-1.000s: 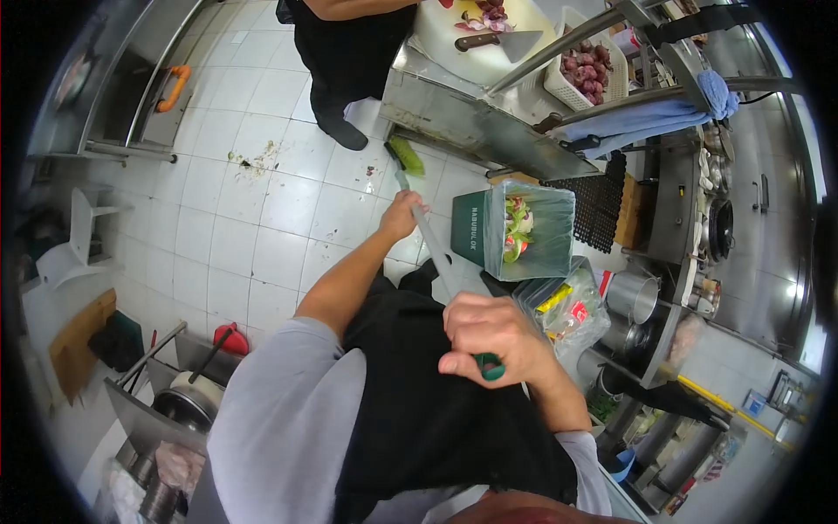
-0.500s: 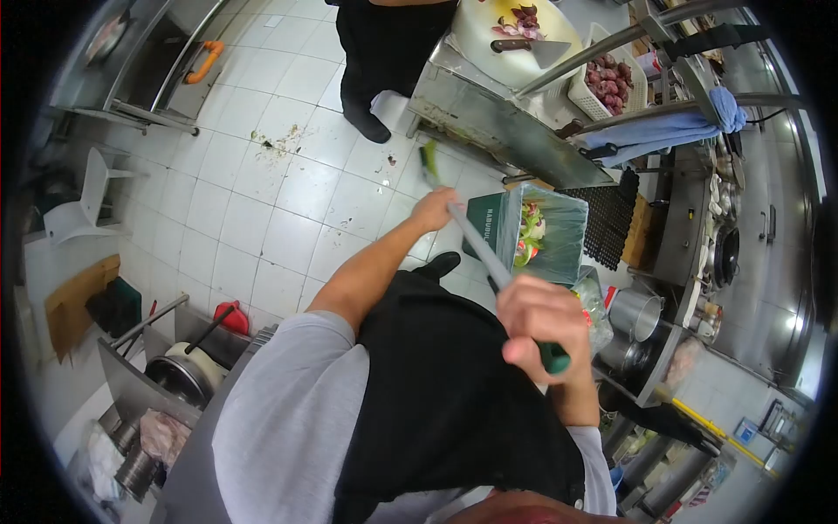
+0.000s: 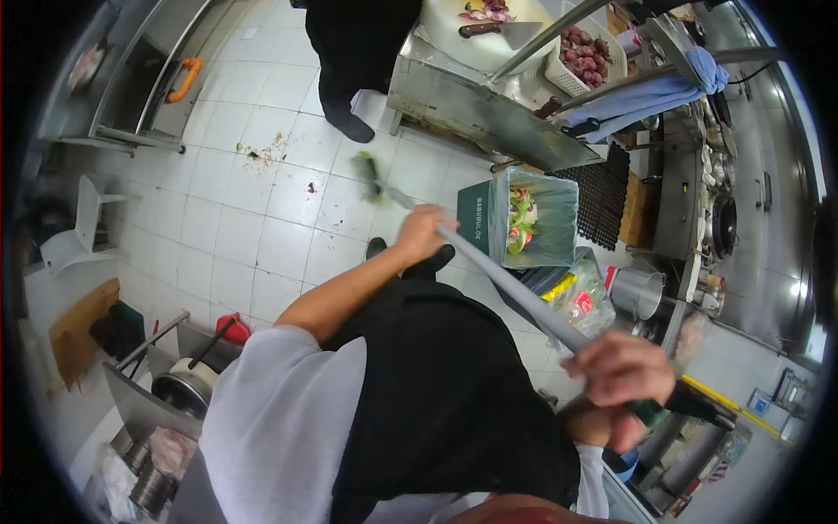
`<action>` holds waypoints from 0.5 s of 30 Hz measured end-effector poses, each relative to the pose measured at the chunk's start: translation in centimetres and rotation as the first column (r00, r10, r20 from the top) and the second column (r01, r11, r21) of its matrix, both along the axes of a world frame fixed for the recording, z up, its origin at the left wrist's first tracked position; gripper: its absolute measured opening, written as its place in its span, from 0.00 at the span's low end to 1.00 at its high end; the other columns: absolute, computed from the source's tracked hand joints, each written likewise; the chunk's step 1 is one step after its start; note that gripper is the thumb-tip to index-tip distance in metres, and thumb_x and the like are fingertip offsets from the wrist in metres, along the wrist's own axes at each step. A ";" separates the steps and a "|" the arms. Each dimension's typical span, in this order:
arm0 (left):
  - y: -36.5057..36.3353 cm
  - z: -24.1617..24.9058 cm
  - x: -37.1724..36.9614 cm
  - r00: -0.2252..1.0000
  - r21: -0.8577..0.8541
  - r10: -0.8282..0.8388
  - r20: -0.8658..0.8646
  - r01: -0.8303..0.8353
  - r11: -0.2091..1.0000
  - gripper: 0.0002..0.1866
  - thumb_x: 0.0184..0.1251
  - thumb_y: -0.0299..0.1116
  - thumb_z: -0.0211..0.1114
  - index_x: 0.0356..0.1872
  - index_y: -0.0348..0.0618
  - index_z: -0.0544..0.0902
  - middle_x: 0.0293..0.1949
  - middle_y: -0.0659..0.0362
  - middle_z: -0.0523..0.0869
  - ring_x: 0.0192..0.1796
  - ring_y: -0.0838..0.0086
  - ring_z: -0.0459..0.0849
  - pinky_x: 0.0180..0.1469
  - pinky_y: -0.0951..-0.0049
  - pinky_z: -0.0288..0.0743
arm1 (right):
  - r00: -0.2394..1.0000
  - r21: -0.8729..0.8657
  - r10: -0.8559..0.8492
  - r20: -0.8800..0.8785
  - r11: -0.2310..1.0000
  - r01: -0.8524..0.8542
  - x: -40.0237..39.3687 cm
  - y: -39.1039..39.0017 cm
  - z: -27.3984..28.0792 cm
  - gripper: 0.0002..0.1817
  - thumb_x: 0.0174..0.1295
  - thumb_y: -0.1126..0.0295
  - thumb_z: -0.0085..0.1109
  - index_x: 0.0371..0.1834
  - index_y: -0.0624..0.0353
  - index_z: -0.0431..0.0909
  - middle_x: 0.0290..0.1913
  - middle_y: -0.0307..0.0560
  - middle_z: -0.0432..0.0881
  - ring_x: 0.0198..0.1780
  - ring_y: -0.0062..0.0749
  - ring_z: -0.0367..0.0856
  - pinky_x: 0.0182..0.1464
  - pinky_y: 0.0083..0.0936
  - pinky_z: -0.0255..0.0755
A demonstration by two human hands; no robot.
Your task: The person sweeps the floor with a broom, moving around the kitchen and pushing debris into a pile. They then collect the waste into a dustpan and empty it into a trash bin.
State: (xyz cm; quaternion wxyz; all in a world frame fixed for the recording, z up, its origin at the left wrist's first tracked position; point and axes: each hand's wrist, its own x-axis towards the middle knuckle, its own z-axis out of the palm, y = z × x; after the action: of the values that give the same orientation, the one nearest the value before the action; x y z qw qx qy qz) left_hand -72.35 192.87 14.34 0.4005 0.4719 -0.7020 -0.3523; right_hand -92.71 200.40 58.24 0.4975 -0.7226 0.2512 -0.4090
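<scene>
A broom (image 3: 511, 281) with a grey handle slants across my front, its green brush head (image 3: 370, 175) blurred just above or on the tiled floor. My left hand (image 3: 422, 232) is closed around the handle's lower part. Near the green-tipped top end, my right hand (image 3: 624, 375) grips it, slightly smeared by motion. Food scraps (image 3: 262, 155) lie on the tiles left of the brush, and smaller bits are scattered nearer my feet. Right of the handle's lower part stands a green bin (image 3: 476, 218), lined with clear plastic and holding vegetable scraps (image 3: 522, 223).
Another person's dark-clad leg (image 3: 336, 70) stands by the steel table (image 3: 471, 113). On that table are a knife (image 3: 502, 31) and a basket of red onions (image 3: 583, 59). A white chair (image 3: 83, 229) is at left, and a metal pot (image 3: 637, 293) sits beyond the bin.
The brush head has swung left and slightly toward me. My right hand has moved right and down with the handle's top end, while my left hand has shifted slightly left and down.
</scene>
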 end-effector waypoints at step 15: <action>4.7 -7.3 6.2 0.979 0.181 -0.200 0.041 0.189 0.965 0.13 0.69 0.40 0.77 0.32 0.42 0.87 0.36 0.46 0.86 0.42 0.44 0.85 0.48 0.48 0.80 | 0.998 0.251 -0.056 0.015 0.967 0.051 5.5 0.1 -6.0 0.36 0.71 0.41 0.71 0.18 0.61 0.73 0.24 0.46 0.79 0.30 0.45 0.84 0.38 0.41 0.83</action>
State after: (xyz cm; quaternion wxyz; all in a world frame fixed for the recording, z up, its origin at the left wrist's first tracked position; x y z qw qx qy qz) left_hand -66.16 197.56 6.99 0.3000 0.4443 -0.7225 -0.4365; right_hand -87.17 200.54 52.27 0.5763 -0.6423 0.3148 -0.3952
